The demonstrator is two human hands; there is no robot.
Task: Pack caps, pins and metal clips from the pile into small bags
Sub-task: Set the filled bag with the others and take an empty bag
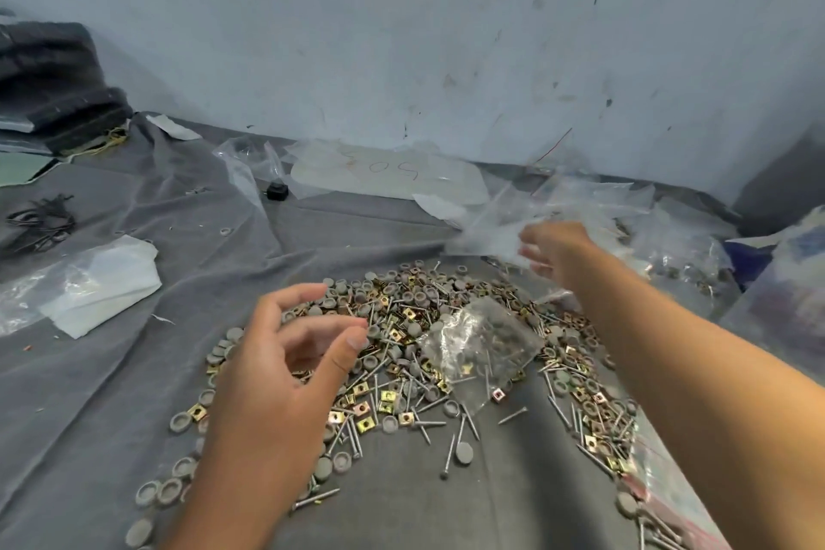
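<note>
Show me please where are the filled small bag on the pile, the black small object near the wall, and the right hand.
filled small bag [480,342]: head view, middle of the clear plastic.
black small object [277,192]: head view, its top face.
right hand [556,248]: head view, back of the hand, beside empty bags.

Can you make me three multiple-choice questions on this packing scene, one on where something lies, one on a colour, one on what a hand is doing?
1. Where does the filled small bag lie?
A. on the pile
B. against the wall
C. in the left hand

2. What colour are the round caps?
A. red
B. grey
C. white

3. What is the right hand doing?
A. lying flat on the cloth
B. pinching a pin
C. reaching to the clear empty bags

Answers:
1 A, the bag rests on top of the pile.
2 B, the caps look dull grey beside the brassy metal clips.
3 C, its fingers are at the clear empty bags beyond the pile.
</note>
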